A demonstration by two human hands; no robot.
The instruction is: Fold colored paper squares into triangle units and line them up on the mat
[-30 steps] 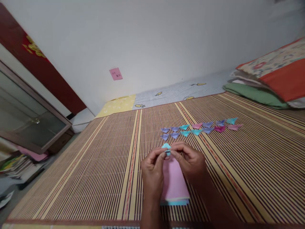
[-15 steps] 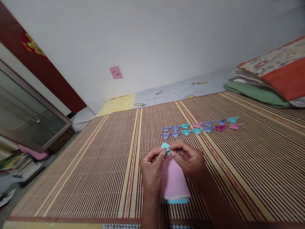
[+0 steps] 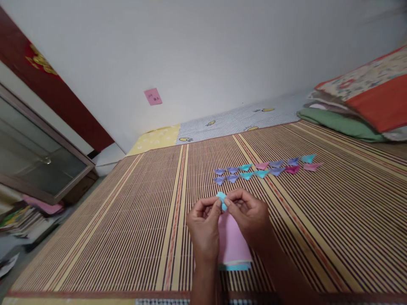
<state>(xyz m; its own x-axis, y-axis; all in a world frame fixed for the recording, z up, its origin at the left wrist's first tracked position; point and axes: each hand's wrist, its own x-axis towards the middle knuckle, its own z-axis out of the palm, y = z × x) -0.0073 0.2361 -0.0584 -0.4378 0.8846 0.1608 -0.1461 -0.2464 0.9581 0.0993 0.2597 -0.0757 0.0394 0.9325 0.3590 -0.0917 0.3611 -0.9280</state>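
Blue paper (image 3: 221, 195): a small folded piece, held just right of the lower centre of the frame, its top showing above the fingertips.
Left hand (image 3: 204, 224): grasped the piece between thumb and fingers, from its left side.
Right hand (image 3: 252, 217): pinched the piece from the right, its thumb near the left thumb.
Change: half a second earlier the top had shown a sharper peak; now it looked blunter, which suggested folding or pressing was under way. The crease itself was too small to tell.
Paper stack (image 3: 234, 243): lay below the hands, pink on top, blue at its lower edge.
Folded shapes (image 3: 261, 173): two rows of seven, right of centre, beyond the hands.
Mat (image 3: 143, 220): its stripes ran wide to the left and lower right, giving sideways room; its near edge crossed the bottom of the frame.
Patterned cloth (image 3: 222, 127): bordered the mat's far edge.
Bedding pile (image 3: 365, 110): bounded the upper right.
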